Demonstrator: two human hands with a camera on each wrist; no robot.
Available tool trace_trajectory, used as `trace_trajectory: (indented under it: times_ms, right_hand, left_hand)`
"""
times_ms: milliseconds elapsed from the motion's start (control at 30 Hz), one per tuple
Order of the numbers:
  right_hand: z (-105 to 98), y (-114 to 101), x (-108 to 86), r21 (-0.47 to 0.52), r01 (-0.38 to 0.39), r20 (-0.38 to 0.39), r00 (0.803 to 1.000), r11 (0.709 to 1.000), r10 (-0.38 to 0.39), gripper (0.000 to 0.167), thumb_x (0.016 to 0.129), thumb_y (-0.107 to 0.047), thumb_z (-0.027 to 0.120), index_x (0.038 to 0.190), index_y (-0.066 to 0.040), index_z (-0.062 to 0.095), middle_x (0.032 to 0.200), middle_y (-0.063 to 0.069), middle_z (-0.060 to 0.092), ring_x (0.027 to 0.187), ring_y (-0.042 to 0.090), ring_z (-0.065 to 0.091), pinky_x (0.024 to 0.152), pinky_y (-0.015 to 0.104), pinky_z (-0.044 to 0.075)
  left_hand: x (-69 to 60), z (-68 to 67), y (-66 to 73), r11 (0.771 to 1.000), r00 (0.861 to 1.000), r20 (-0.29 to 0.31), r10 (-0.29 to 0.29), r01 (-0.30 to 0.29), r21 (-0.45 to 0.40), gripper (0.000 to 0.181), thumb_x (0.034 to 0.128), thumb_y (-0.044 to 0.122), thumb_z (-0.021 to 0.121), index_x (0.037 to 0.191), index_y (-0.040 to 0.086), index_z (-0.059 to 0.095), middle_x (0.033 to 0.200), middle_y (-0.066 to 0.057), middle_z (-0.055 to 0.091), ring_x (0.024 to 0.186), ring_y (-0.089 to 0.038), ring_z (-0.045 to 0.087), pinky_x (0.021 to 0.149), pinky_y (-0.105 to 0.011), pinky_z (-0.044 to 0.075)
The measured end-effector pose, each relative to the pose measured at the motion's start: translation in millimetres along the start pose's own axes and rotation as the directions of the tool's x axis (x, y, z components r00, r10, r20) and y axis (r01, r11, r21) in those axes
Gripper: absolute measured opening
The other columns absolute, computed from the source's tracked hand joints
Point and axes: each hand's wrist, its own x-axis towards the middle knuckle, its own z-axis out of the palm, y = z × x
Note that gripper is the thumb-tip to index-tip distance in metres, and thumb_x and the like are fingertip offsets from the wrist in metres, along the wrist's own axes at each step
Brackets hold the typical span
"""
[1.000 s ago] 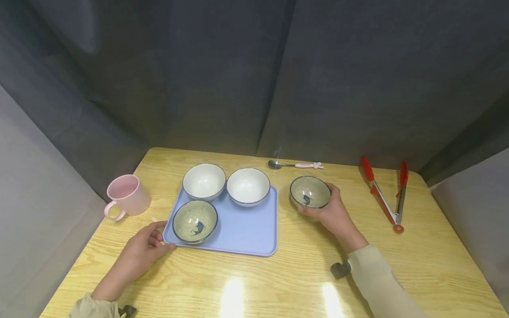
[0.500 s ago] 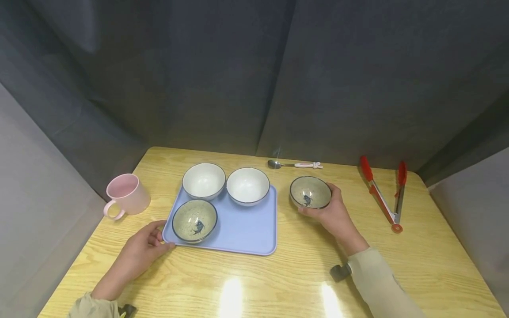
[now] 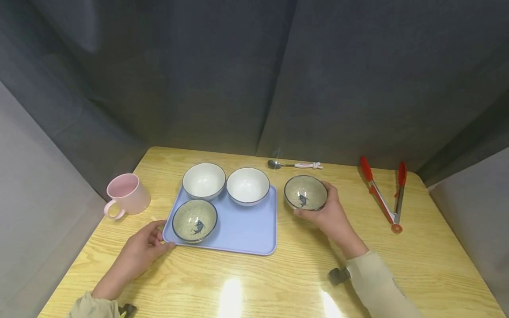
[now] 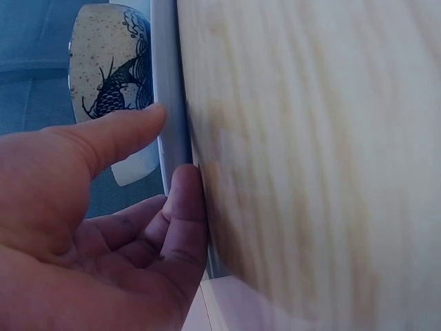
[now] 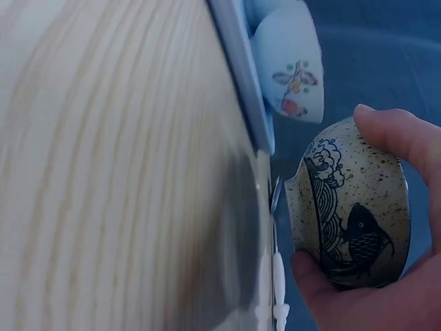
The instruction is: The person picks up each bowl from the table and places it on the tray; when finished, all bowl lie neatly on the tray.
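Observation:
A speckled beige bowl [image 3: 305, 192] with a dark fish design is gripped at its right side by my right hand [image 3: 332, 216]. The right wrist view has this bowl [image 5: 358, 207] off the tabletop, its base apart from the wood. My left hand [image 3: 139, 251] holds the near left corner of a light blue tray [image 3: 246, 229], thumb at the front edge and curled fingers by the left side. On the tray stand a matching fish bowl [image 3: 195, 221] at front left and two white bowls [image 3: 204, 180] along the back.
A pink mug [image 3: 128, 194] stands left of the tray. Behind the held bowl lies a spoon [image 3: 294, 164] with a pink and white handle. Red-tipped tongs [image 3: 383, 198] lie spread at the right. Dark cloth [image 3: 238, 79] hangs behind the wooden table [image 3: 191, 287].
My right hand has shifted slightly left with the fish bowl, closer to the tray. The left hand stays at the tray corner.

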Motion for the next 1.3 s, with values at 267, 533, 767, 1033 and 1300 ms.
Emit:
trace_trajectory:
  times_ms: [267,533,767,1033,1300]
  right_hand:
    - [6,-12,-7.8,0.042,0.014,0.032,0.999,0.999,-0.016,0.132,0.082,-0.027,0.102,0.176,-0.005,0.012,0.175,0.027,0.035,0.161,0.045,0.041,0.135,0.063,0.032]
    - [15,-23,-17.4,0.071,0.036,0.067,0.997,0.997,-0.041,0.13,0.081,-0.024,0.103,0.175,-0.005,0.015,0.173,0.025,0.037,0.16,0.044,0.042,0.135,0.064,0.031]
    - [28,-32,-26.2,0.069,0.043,0.11,0.993,0.997,-0.051,0.13,0.079,-0.025,0.104,0.174,-0.005,0.017,0.172,0.023,0.039,0.159,0.042,0.043,0.134,0.062,0.033]
    - [43,-35,-33.9,0.066,0.033,0.152,0.988,0.997,-0.042,0.129,0.076,-0.027,0.105,0.173,-0.008,0.021,0.17,0.021,0.043,0.158,0.042,0.046,0.133,0.064,0.035]
    - [56,-31,-38.4,0.11,0.039,0.186,0.981,0.993,-0.059,0.124,0.077,-0.021,0.105,0.171,-0.009,0.025,0.17,0.018,0.045,0.157,0.039,0.048,0.132,0.059,0.037]
  left_hand:
    - [0.6,0.4,0.2,1.0,1.0,-0.001,-0.003,0.003,0.0,0.068,0.0966,0.023,0.09,0.153,-0.001,0.06,0.102,-0.002,0.068,0.085,-0.006,0.06,0.071,-0.023,0.049]
    - [0.2,-0.7,1.1,1.0,1.0,-0.005,-0.007,0.007,0.006,0.066,0.0962,0.022,0.09,0.152,0.0,0.061,0.101,-0.002,0.069,0.085,-0.006,0.061,0.072,-0.023,0.05]
    - [0.2,-0.8,0.5,1.0,1.0,0.0,-0.014,0.014,-0.004,0.067,0.0961,0.021,0.089,0.152,-0.002,0.061,0.102,-0.003,0.069,0.085,-0.007,0.061,0.072,-0.023,0.05]
    - [-1.0,-0.3,-0.4,1.0,1.0,-0.004,-0.023,0.023,-0.012,0.067,0.0955,0.019,0.09,0.152,-0.001,0.061,0.102,-0.004,0.069,0.086,-0.007,0.061,0.072,-0.023,0.051]
    - [-1.4,0.4,0.2,1.0,1.0,-0.004,-0.012,0.012,-0.021,0.066,0.0957,0.019,0.09,0.152,-0.002,0.061,0.103,-0.005,0.069,0.087,-0.008,0.062,0.073,-0.023,0.052]
